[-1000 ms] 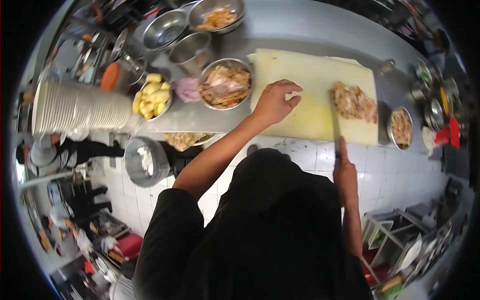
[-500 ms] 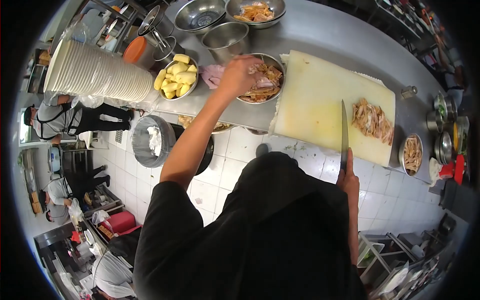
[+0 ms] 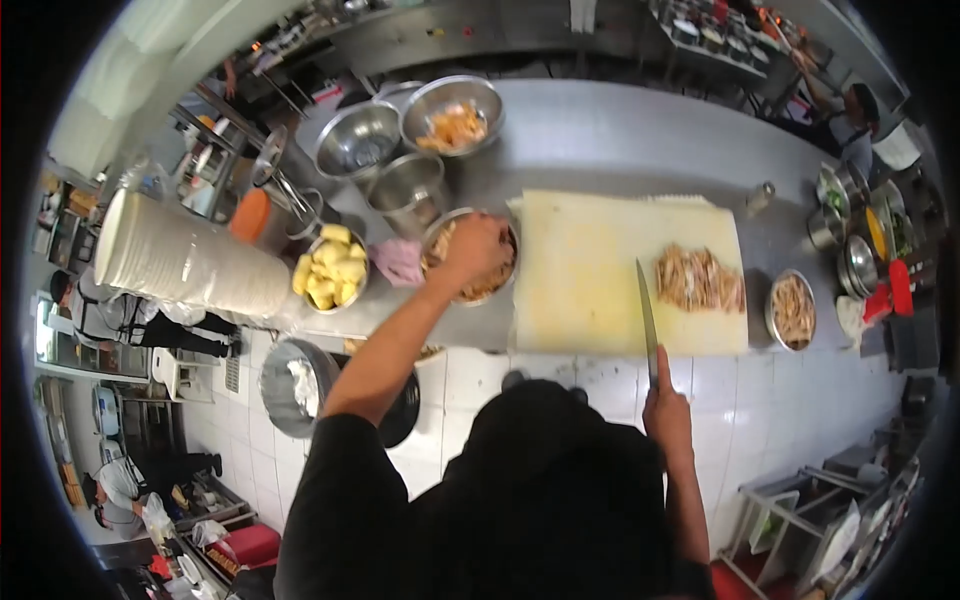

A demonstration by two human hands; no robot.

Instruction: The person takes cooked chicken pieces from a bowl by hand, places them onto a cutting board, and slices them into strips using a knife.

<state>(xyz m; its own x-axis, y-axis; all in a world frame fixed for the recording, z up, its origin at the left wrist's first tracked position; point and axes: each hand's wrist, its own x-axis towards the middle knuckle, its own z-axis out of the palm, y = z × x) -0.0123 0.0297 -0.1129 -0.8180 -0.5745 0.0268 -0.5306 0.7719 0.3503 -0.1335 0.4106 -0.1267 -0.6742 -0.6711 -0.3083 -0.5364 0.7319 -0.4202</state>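
Note:
My left hand (image 3: 478, 248) is down in a metal bowl (image 3: 432, 238) of brown cooked meat (image 3: 490, 287). Its fingers curl over the meat, the tips partly hidden. In my right hand (image 3: 667, 412) is the handle of a long kitchen knife (image 3: 649, 315), its blade angled away from me over the cutting board (image 3: 572, 270). On the board's right part, to the right of the blade, lies a pile of sliced meat (image 3: 700, 278). A pink cloth-like piece (image 3: 397, 262) is beside the bowl, at its left.
Left on the steel counter (image 3: 590, 135) are a bowl of peeled yellow pieces (image 3: 332, 270), a deep metal pot (image 3: 408, 193) and stacked white containers (image 3: 195, 260). A bowl of shredded meat (image 3: 792, 310) stands right of the board. A lined bin (image 3: 292, 390) is below; people work nearby.
The camera view has tilted up, so the counter sits lower and more of the kitchen behind shows. My left hand stays in the meat bowl; my right hand keeps the knife.

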